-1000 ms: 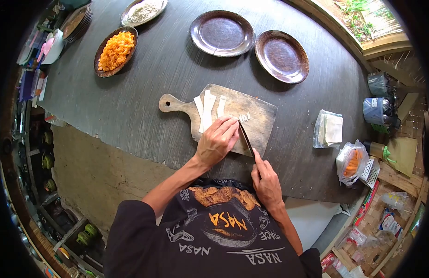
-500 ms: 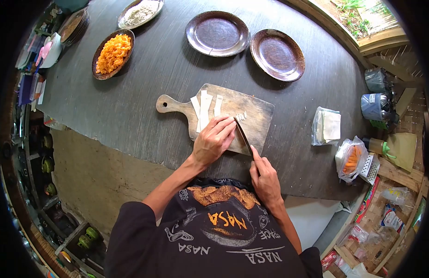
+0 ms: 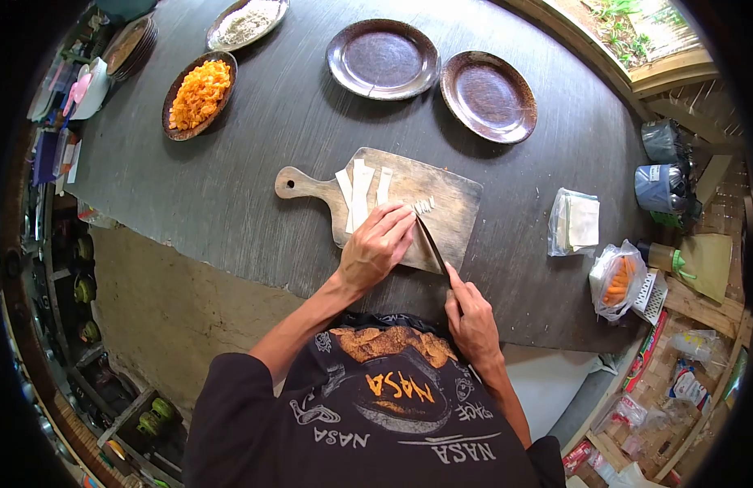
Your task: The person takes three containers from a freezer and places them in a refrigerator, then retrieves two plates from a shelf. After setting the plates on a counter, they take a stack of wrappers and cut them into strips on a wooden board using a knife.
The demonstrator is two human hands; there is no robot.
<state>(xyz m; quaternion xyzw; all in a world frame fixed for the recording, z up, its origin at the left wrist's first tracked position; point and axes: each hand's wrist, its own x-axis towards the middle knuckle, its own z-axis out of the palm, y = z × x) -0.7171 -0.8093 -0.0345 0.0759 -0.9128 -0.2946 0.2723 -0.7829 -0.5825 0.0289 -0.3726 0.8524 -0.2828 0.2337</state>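
Note:
A wooden cutting board (image 3: pixel 453 199) with a round-holed handle lies on the dark table. Several flat white strips (image 3: pixel 361 191) rest on its left half, and small cut white pieces (image 3: pixel 425 205) lie near its middle. My left hand (image 3: pixel 379 244) is closed, its fingertips pressing down on a white strip that they mostly cover. Gripped by its handle in my right hand (image 3: pixel 471 315) is a knife (image 3: pixel 432 244). The dark blade slants up and left across the board, its tip beside my left fingertips and the cut pieces.
Two brown plates (image 3: pixel 383 61) stand beyond the board. At the left are a bowl of shredded orange food (image 3: pixel 199 96) and a dish of white shreds (image 3: pixel 248 23). To the right lie a packet of white square sheets (image 3: pixel 584 222) and a bag of carrots (image 3: pixel 618 281).
My right hand and the knife handle have shifted slightly right and down. My left hand has hardly moved on the strip.

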